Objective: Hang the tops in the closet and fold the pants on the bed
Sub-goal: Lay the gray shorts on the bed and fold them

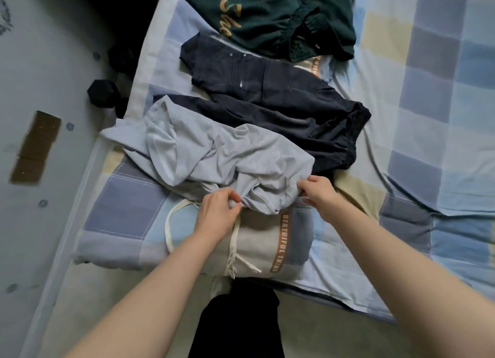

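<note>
The grey garment (214, 154) is pinched by both hands (217, 210) (320, 194); dark clothes (281, 100) at twelve o'clock remain unsorted, nothing visibly hung.

Single head-worn wide-angle view, looking forward and steeply down from above the bed (442, 121). Close over both forearms, which enter from the bottom edge. Bed edge running diagonally at left, with floor (40, 89) beyond it. Straight lines bowed toward the frame's borders. No second view to share anything with.
</note>
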Demonstrator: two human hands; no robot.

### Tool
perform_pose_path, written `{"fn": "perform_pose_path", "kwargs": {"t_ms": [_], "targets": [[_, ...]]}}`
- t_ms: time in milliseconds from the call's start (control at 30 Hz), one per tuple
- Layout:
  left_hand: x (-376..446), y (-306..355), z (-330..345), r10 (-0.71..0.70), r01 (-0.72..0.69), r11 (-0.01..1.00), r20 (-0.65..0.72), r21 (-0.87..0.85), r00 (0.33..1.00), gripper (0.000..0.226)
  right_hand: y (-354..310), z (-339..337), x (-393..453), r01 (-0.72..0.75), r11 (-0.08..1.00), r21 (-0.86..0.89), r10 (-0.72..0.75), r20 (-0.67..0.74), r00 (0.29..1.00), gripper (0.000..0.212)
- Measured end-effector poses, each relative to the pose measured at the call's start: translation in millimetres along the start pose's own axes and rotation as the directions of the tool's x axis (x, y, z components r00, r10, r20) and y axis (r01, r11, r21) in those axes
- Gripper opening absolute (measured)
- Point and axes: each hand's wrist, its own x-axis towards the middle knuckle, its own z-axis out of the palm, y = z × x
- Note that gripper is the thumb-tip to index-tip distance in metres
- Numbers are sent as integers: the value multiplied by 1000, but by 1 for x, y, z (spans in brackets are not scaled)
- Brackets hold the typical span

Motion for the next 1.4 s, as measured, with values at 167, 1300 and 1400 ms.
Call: {"fn": "perform_pose_path", "kwargs": {"t_ms": [167,1300,1400], "targets": [[-33,23,-44,-25,1,982,-126,-190,992,33,-20,-7,-66,-63,898,435,16,112,994,15],[-343,141,-294,443,-65,370,114,-927,889,17,108,22,-460,428,751,-502,-496,-1,869,65],[-356,157,-295,464,-34,352,142,-936,874,18,142,21,-459,285,757,-588,-322,45,946,76]]}}
